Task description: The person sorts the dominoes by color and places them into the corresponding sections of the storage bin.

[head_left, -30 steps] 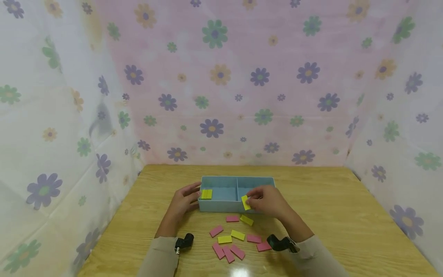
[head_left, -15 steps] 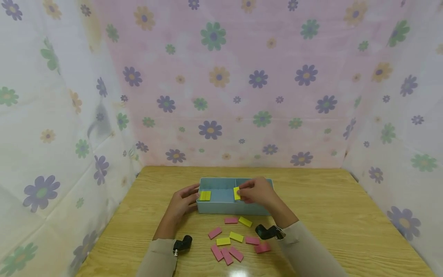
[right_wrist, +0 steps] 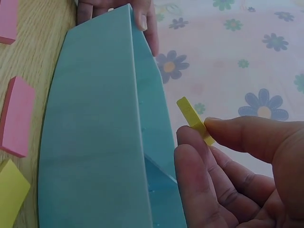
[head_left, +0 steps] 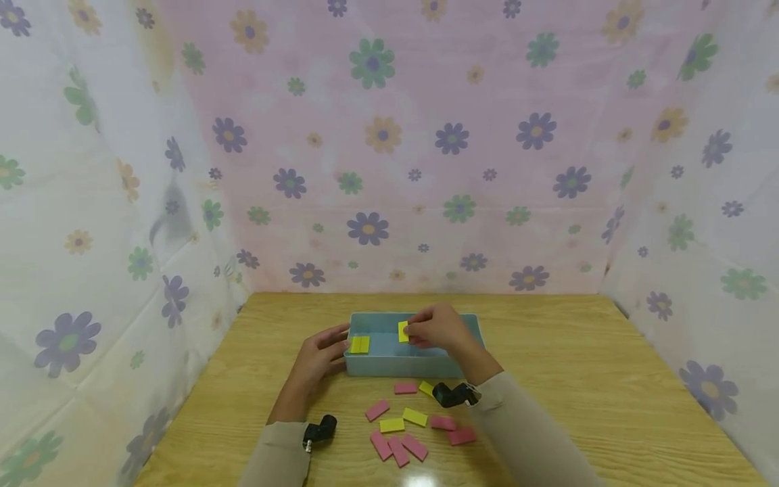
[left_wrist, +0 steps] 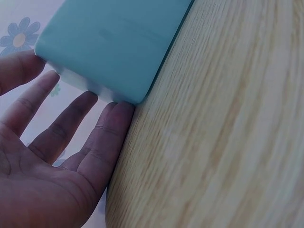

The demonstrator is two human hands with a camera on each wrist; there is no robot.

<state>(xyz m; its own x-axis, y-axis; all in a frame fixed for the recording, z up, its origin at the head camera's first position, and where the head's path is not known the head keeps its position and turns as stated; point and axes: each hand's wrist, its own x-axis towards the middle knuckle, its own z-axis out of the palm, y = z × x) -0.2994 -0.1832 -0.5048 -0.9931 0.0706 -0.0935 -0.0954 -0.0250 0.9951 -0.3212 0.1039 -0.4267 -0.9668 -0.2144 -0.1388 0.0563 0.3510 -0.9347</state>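
A light blue box (head_left: 389, 366) with a divider inside stands on the table. My right hand (head_left: 443, 330) is over it, pinching a yellow domino-shaped block (right_wrist: 192, 115) between thumb and fingertips, as the right wrist view shows. Two yellow blocks (head_left: 360, 345) lie side by side at the left end of the box's left compartment. My left hand (left_wrist: 61, 156) touches the box's left end wall with its fingertips; the fingers are spread and mostly straight.
In front of the box lie several pink blocks (head_left: 414, 448) and a few yellow blocks (head_left: 392, 425), loosely scattered on the wooden table (head_left: 578, 379). Flower-patterned cloth (head_left: 389, 169) hangs behind and on both sides.
My right hand has moved left and back with the yellow block, from the box's front rim to over the left compartment. The left hand stays at the box's left end.
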